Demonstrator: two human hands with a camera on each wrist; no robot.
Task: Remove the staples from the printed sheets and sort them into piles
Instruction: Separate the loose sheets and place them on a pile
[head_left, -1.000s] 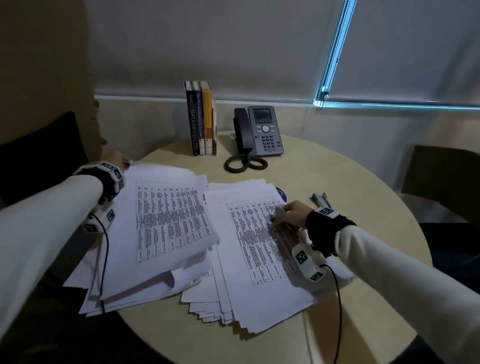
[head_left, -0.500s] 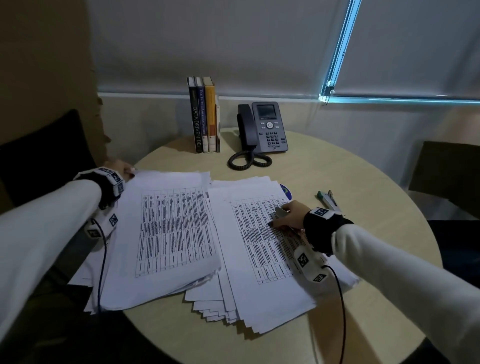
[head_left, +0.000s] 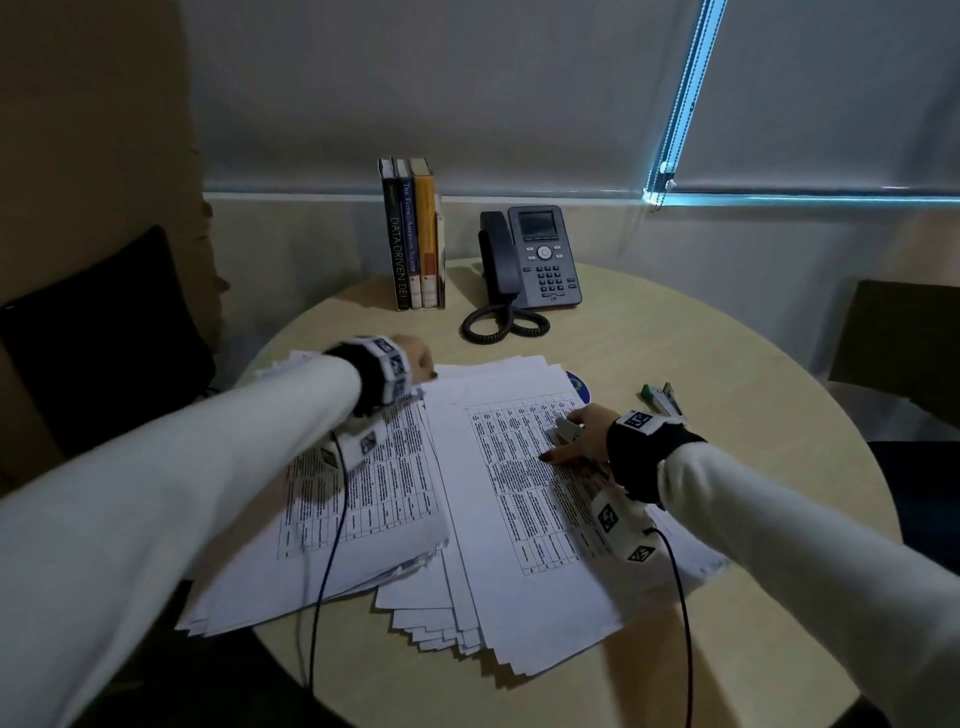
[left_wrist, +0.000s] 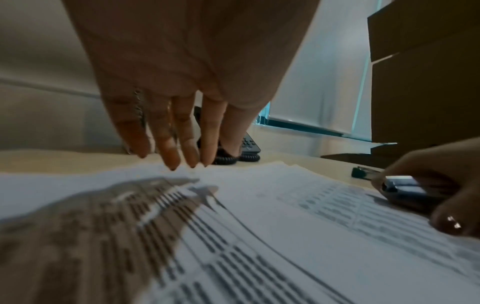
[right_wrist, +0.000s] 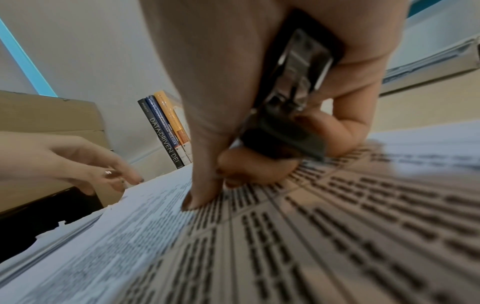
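Note:
Two spread piles of printed table sheets lie on the round table (head_left: 727, 364): the left pile (head_left: 374, 519) and the right pile (head_left: 519, 519). My left hand (head_left: 418, 358) hovers over the far edge where the piles meet. In the left wrist view its fingers (left_wrist: 179, 152) are straight, just above the paper (left_wrist: 259, 226), holding nothing. My right hand (head_left: 576, 436) rests on the right pile and grips a small metal and dark staple remover (head_left: 569, 428). The right wrist view shows the remover (right_wrist: 291, 107) in the curled fingers, with the thumb (right_wrist: 200, 195) pressing on the sheet (right_wrist: 337, 226).
Three upright books (head_left: 413, 234) and a desk phone (head_left: 540, 260) with a coiled cord stand at the back. A green and white stapler (head_left: 660, 397) lies right of the piles, and a blue disc (head_left: 577, 387) peeks out beside them. Dark chairs (head_left: 104, 332) flank the table.
My left hand has moved right from the far left corner of the left pile to the far edge between the piles. The lifted sheets have settled flat. The right hand stayed.

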